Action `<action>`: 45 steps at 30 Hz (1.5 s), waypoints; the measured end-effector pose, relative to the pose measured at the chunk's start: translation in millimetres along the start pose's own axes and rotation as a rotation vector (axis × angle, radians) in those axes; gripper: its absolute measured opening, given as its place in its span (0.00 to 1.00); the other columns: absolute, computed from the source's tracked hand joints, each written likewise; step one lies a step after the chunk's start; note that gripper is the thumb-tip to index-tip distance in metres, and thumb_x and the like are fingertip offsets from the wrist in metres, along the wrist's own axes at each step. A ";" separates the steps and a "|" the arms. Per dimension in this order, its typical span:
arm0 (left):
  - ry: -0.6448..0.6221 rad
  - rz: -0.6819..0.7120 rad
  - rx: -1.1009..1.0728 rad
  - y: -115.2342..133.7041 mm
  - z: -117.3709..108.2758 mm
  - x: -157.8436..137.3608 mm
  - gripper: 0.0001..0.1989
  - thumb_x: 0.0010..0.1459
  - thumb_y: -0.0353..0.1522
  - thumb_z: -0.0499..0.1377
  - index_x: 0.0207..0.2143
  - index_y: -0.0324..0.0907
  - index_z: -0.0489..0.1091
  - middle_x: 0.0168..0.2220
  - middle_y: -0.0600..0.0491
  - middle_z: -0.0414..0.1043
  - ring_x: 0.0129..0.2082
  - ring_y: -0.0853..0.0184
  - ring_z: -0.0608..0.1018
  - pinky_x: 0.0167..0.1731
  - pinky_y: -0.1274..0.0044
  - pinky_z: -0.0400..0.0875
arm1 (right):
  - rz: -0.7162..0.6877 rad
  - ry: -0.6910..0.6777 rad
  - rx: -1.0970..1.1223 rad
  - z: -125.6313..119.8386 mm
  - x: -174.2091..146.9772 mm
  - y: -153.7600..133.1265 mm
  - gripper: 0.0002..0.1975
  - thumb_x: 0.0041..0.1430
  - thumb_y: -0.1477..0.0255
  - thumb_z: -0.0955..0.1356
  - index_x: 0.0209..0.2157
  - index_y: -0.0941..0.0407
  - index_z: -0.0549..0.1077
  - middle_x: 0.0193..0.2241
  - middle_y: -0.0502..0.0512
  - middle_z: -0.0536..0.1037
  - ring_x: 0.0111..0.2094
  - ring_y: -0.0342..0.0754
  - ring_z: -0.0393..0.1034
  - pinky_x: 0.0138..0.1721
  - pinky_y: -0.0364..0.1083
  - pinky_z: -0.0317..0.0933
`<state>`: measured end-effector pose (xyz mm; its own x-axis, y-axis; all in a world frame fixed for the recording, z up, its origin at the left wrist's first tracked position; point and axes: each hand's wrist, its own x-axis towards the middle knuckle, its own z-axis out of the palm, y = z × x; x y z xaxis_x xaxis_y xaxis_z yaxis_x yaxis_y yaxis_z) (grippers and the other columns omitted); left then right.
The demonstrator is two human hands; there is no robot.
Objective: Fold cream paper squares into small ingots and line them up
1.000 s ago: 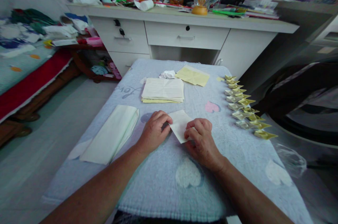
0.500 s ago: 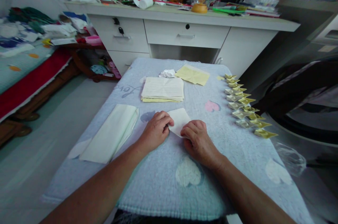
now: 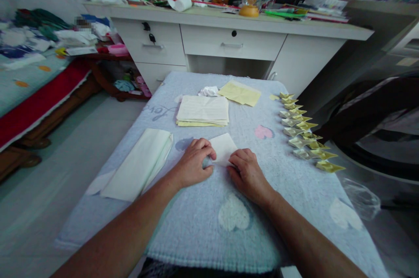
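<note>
A small folded piece of white paper (image 3: 224,148) lies on the cloth-covered table between my hands. My left hand (image 3: 196,162) is curled at its left corner, fingertips on the paper and a gap showing between thumb and forefinger. At the lower right edge, my right hand (image 3: 247,172) pinches the paper between bent fingers and thumb. Just beyond is a stack of white and yellow paper sheets (image 3: 203,110). To the left lies a larger folded white paper (image 3: 140,164). Several folded paper pieces (image 3: 303,125), yellow and whitish, stand in rows along the right.
A crumpled white paper (image 3: 208,91) and a yellow sheet (image 3: 240,93) lie at the table's far side. Behind stands a white desk (image 3: 229,42) with drawers and a cluttered top. A bed (image 3: 36,77) is at the left, a clear plastic bag (image 3: 362,199) at the right edge.
My left thumb has moved down, widening the gap to its fingers. My right hand has shifted slightly right along the paper's edge, and the paper's lower edge looks higher.
</note>
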<state>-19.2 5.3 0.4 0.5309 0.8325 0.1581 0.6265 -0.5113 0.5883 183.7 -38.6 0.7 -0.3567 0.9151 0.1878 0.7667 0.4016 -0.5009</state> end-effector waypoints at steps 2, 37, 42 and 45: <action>-0.005 -0.012 0.006 0.3 0.3 0.6 0.10 0.45 0.25 0.60 0.33 0.43 0.70 0.41 0.52 0.65 0.45 0.60 0.67 0.49 0.66 0.64 | 0.013 0.006 -0.002 1.1 0.3 0.6 0.03 0.58 0.77 0.65 0.32 0.57 0.71 0.34 0.55 0.71 0.40 0.51 0.60 0.43 0.49 0.54; 0.029 -0.001 0.135 -2.2 10.4 1.8 0.03 0.57 0.28 0.56 0.30 0.42 0.68 0.38 0.52 0.64 0.42 0.62 0.67 0.51 0.64 0.61 | 0.286 0.104 -0.154 9.8 3.9 1.1 0.09 0.57 0.69 0.68 0.24 0.56 0.72 0.41 0.57 0.70 0.43 0.54 0.60 0.45 0.53 0.54; 0.032 -0.001 0.156 -2.4 11.8 1.6 0.02 0.57 0.28 0.56 0.31 0.42 0.66 0.38 0.52 0.64 0.42 0.62 0.67 0.51 0.63 0.62 | 0.300 0.081 -0.193 8.8 4.1 -1.9 0.07 0.57 0.69 0.67 0.27 0.56 0.71 0.41 0.58 0.70 0.43 0.54 0.60 0.44 0.53 0.55; 0.035 0.000 0.163 -3.4 12.4 1.9 0.02 0.56 0.28 0.56 0.31 0.42 0.66 0.38 0.52 0.64 0.42 0.61 0.67 0.50 0.64 0.62 | 0.310 0.071 -0.204 8.2 4.5 -3.3 0.06 0.57 0.69 0.67 0.27 0.56 0.71 0.41 0.58 0.70 0.43 0.54 0.60 0.43 0.52 0.55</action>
<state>-13.2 5.9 -11.1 0.5124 0.8381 0.1870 0.7124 -0.5365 0.4524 175.2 -36.1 -3.7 -0.0590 0.9916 0.1154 0.9257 0.0976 -0.3655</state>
